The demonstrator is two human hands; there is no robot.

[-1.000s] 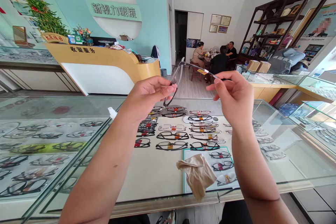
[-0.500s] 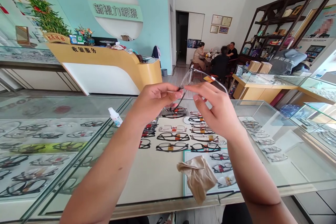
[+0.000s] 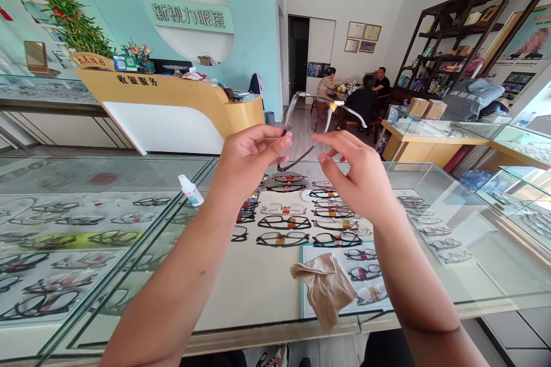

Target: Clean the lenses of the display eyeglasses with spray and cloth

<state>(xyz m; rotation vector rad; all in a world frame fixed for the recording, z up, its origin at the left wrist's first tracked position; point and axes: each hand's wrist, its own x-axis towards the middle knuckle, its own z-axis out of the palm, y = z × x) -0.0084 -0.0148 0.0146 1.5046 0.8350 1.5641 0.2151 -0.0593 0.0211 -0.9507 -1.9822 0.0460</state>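
Observation:
A pair of eyeglasses (image 3: 290, 112) with a thin grey and clear frame is held up above the counter, tilted, with a small orange tag near the middle. My left hand (image 3: 253, 157) pinches its rim between thumb and fingers. My right hand (image 3: 353, 169) is close on the other side, thumb and fingers apart; whether a fingertip brushes the frame I cannot tell. Beneath the hands, rows of eyeglasses (image 3: 284, 222) lie on the glass counter. A crumpled beige cloth (image 3: 325, 287) rests at the front, partly over a teal-edged board (image 3: 306, 304) bearing more eyeglasses.
A small white bottle (image 3: 190, 190) stands on the glass counter (image 3: 241, 298) to the left. Display cases with eyeglasses flank both sides. Beyond are a yellow and white cashier desk (image 3: 172, 120), people seated around a table, and a dark wooden shelf (image 3: 465, 34).
The eyeglasses have turned in my left hand, showing more of the rim, and sit a little higher. My right fingers have drawn slightly away from my left.

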